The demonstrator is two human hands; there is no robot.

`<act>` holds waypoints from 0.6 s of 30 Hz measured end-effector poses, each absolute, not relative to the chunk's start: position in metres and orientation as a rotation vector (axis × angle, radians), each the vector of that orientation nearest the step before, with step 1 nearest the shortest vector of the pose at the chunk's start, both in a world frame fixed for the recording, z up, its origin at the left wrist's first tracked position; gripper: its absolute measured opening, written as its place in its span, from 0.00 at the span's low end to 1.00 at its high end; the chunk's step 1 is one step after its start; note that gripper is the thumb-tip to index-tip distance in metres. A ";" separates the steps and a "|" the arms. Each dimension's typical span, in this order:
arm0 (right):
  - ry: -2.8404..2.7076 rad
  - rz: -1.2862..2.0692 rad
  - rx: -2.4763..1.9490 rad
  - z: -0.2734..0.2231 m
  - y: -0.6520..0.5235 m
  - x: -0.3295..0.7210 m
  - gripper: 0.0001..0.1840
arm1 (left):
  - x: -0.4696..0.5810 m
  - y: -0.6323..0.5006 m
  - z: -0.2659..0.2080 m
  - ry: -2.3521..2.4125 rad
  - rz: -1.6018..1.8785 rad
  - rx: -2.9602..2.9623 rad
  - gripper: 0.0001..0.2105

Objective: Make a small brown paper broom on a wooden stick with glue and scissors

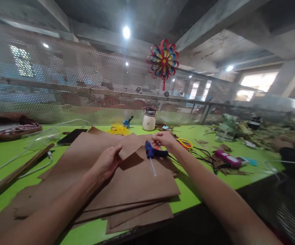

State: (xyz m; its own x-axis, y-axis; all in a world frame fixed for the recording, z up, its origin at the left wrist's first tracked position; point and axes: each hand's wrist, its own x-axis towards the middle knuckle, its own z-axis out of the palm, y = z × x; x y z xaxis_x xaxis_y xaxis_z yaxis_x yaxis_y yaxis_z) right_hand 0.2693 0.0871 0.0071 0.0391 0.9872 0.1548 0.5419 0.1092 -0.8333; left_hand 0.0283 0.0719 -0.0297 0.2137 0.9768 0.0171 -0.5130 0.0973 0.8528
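Observation:
My left hand (109, 160) grips the edge of a small brown paper piece (131, 146) and holds it raised over the stack. Beyond the glue gun, my right hand (163, 139) has its fingers drawn together in a pinch; what is between them, if anything, is too small to make out. A blue glue gun (150, 149) lies just below my right hand, with a clear glue stick (153, 166) sticking out of it toward me. Large brown paper sheets (137, 189) are stacked beneath both hands, their front edges uneven.
On the green table (188, 197) stand a white jug (149, 120) and yellow strands (120, 129) at the back. A wooden stick (17, 173) lies at left. Cables, a magenta device (227, 159) and dry plant scraps lie at right. A perforated metal screen (86, 85) rises behind.

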 end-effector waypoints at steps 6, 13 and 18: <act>-1.689 0.276 -2.067 0.006 0.110 0.363 0.16 | 0.031 0.069 -0.026 0.718 1.298 0.848 0.07; -1.864 -0.041 -2.392 -0.023 0.107 0.399 0.17 | 0.031 0.065 -0.022 0.712 1.291 0.832 0.07; -1.882 -0.127 -2.350 -0.027 0.112 0.402 0.19 | 0.029 0.065 -0.024 0.666 1.287 0.831 0.10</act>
